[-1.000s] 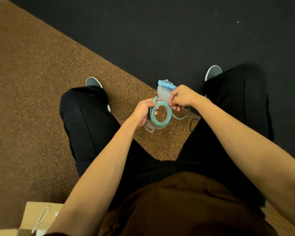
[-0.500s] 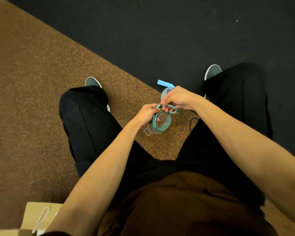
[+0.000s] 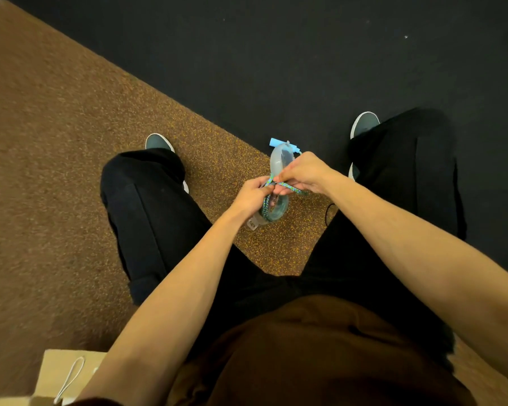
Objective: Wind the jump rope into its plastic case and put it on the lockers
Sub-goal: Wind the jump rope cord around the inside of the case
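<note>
I hold a clear round plastic case between my knees, above the floor. Its open lid tilts up behind my hands. The teal braided jump rope is coiled inside the case, and one strand crosses over toward the right. My left hand grips the case's left rim together with the coil. My right hand pinches the crossing strand just above the case. A light blue handle pokes out behind the lid. No lockers are in view.
I stand with both shoes on a floor split diagonally: brown speckled carpet on the left, black carpet on the right. A paper bag with a white cord handle sits at the bottom left. A thin black cable hangs by my right thigh.
The rope coil has tightened into the case. My right hand has pulled a strand across the top, the case has tilted more edge-on, and the lid stands up behind.
</note>
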Demonstrator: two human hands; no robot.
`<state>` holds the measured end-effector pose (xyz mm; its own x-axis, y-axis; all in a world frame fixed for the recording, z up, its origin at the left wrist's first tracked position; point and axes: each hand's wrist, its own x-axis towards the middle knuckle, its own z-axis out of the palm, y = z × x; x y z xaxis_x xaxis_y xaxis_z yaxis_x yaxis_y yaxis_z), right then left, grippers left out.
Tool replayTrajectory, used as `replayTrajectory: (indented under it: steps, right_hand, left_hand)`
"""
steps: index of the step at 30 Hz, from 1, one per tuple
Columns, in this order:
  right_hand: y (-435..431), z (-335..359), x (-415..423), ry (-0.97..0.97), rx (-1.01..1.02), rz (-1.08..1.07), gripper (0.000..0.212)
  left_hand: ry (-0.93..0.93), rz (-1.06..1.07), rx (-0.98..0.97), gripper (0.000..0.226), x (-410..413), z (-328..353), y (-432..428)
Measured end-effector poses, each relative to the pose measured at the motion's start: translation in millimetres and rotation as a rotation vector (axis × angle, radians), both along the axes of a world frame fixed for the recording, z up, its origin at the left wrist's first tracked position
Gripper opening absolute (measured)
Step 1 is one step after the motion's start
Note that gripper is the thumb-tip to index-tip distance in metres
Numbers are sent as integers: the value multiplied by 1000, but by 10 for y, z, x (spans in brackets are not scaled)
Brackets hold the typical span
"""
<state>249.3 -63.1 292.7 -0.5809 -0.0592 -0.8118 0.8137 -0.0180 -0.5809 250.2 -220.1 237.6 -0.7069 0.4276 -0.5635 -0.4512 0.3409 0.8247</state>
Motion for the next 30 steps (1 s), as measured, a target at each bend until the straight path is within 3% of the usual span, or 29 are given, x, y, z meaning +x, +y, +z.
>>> replayTrajectory:
  steps: [9, 23, 30]
  right_hand:
    - [-83, 30, 21, 126, 115, 227, 19]
    - [-238, 64, 67, 247, 99, 613, 54]
    - [-290, 32, 113, 275, 144, 663, 59]
  left_hand:
    - [51, 66, -92, 30, -29, -125, -17]
    - [-257, 491, 2, 33, -97, -52, -52]
    - [-275, 640, 71, 29, -81, 48, -15]
